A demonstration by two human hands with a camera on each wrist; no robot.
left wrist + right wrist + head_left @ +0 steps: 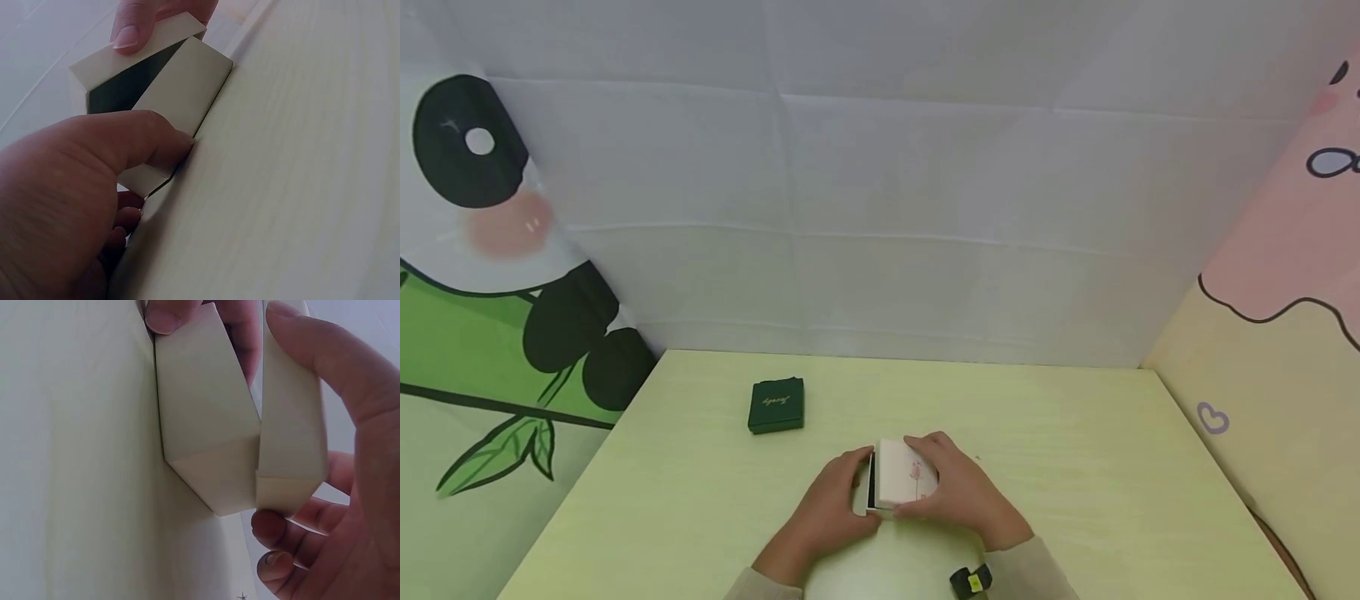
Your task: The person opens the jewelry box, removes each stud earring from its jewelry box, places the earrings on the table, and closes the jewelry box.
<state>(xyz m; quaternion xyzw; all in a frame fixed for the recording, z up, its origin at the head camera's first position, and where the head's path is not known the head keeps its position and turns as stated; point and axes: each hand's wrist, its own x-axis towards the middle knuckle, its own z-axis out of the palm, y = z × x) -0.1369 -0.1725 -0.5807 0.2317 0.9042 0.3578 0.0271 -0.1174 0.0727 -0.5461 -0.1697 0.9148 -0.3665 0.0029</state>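
A small white cardboard box stands on the table before me, its lid [895, 473] printed with a pinkish flower. My right hand [961, 492] grips the lid by its sides, thumb on the near edge and fingers on the far one. Beneath it, the box base [184, 81] rests on the tabletop, pinched between the thumb and fingers of my left hand [829, 510]. The lid sits tilted, raised on the left side, and a dark interior [125, 84] shows through the gap. What lies inside cannot be made out.
A dark green box [777, 407] with gold script lies farther back, to the left. The pale yellow table [1075, 475] meets a white cloth backdrop [925, 292] behind, with cartoon-printed panels at both sides. A black device [970, 582] with a yellow label is by my right sleeve.
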